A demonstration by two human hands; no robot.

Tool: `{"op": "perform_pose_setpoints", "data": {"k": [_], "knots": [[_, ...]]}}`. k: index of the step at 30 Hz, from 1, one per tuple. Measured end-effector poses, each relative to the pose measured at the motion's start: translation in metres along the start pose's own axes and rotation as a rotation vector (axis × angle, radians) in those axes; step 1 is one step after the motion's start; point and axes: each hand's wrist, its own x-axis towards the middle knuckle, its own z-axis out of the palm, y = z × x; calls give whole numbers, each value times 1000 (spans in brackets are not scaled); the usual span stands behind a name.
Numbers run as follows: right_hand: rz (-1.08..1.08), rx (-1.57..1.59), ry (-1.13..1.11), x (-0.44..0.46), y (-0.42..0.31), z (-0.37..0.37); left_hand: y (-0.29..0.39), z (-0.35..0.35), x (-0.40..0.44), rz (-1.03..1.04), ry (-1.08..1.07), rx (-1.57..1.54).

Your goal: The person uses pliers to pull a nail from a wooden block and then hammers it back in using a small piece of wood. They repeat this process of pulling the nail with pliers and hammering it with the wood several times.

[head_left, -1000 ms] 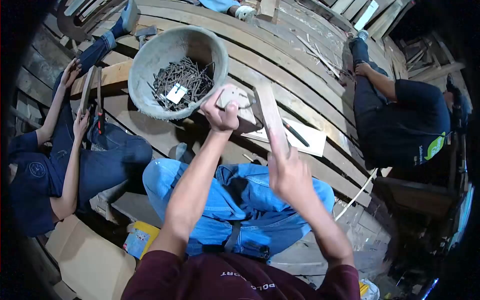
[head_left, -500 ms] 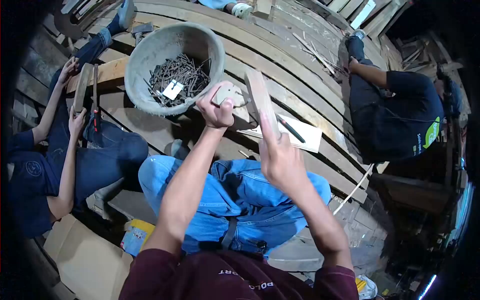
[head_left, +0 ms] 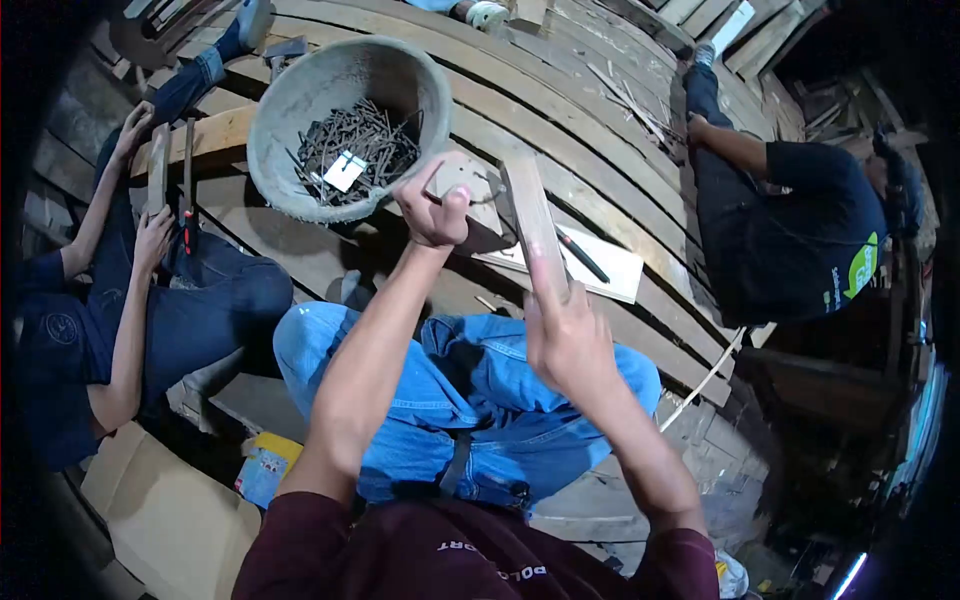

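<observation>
Stick [head_left: 527,205] within right fingers [head_left: 552,318]

Both arms bare below the sleeves, reaching forward, elbows bent. Left forearm [head_left: 372,350] slants up and to the right, left wrist [head_left: 432,252] roughly in line with it. Left hand [head_left: 433,205] in a grip, thumb [head_left: 456,208] sticking up and set apart from the curled fingers. Right forearm [head_left: 648,440] angles up and to the left, elbow out to the side. Right hand [head_left: 572,345] closed in a firm grip, back of hand facing camera, knuckles bent. Hands apart, left one further forward, right one nearer the torso
</observation>
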Motion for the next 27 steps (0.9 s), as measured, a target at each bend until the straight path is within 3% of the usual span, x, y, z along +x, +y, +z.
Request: {"op": "perform_pose_setpoints", "data": {"k": [3,8,12,14,19,22,26,27], "knots": [[13,23,24,40,-3,-2,3,2,-1,0,24,14],[-21,51,20,-15,4,2,9,0,1,75,20,39],[0,38,40,41,0,2,9,-5,-4,-83,12,38],[13,32,70,49,-1,5,8,-5,-2,-7,14,84],[6,43,61,-15,-5,10,10,-5,1,104,7,62],[9,54,60,30,4,7,16,-4,2,-49,-2,70],[17,96,63,10,-7,7,3,-4,-3,-11,36,29],[56,46,-35,-5,-15,3,3,-4,-1,39,25,2]]}}
